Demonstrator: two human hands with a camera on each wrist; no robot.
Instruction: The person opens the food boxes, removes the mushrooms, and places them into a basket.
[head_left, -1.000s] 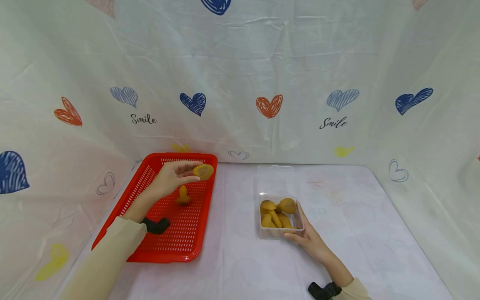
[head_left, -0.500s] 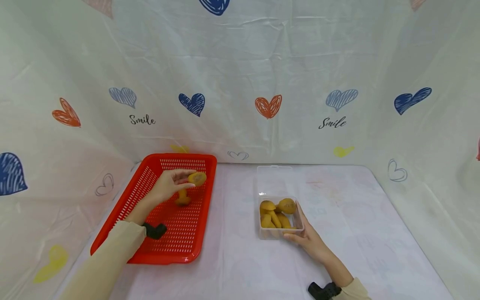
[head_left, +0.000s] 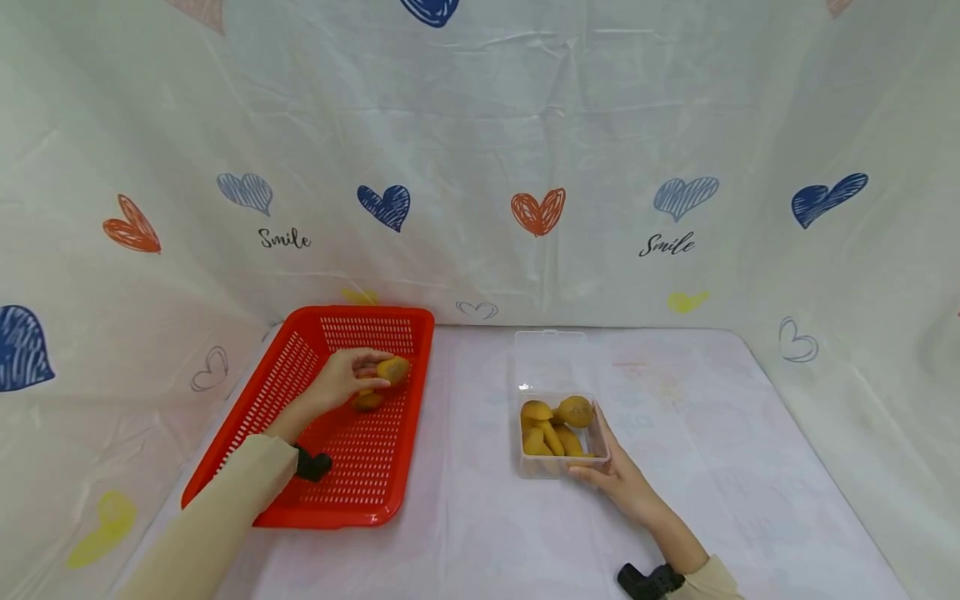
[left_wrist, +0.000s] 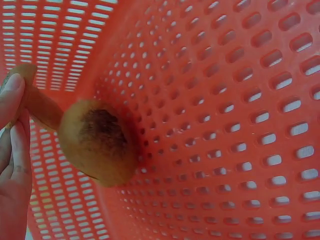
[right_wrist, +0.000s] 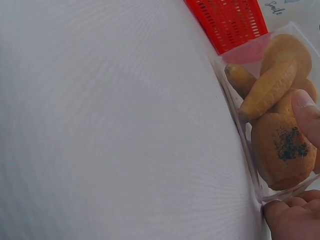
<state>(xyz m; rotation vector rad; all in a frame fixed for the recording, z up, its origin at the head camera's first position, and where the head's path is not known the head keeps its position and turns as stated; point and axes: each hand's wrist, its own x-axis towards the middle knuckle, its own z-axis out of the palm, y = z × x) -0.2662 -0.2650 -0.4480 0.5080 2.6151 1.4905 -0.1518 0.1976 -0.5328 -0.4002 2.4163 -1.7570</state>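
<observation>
My left grip (head_left: 341,382) pinches a mushroom (head_left: 395,369) in the basket (head_left: 360,492) by the desk's (head_left: 480,550) left edge, just beside another mushroom (head_left: 367,403). My right grip (head_left: 618,475) grasps the box (head_left: 542,469), holding more mushrooms (head_left: 576,412), at its near right corner, presumably for steadiness; its lid (head_left: 551,360) lies toward the desk's back edge, likely for access.

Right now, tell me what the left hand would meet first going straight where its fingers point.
Past the yellowish-brown mushroom it pinches, the left hand would likely meet the right wall of the red rectangular plastic basket, though depth is unclear.
</observation>
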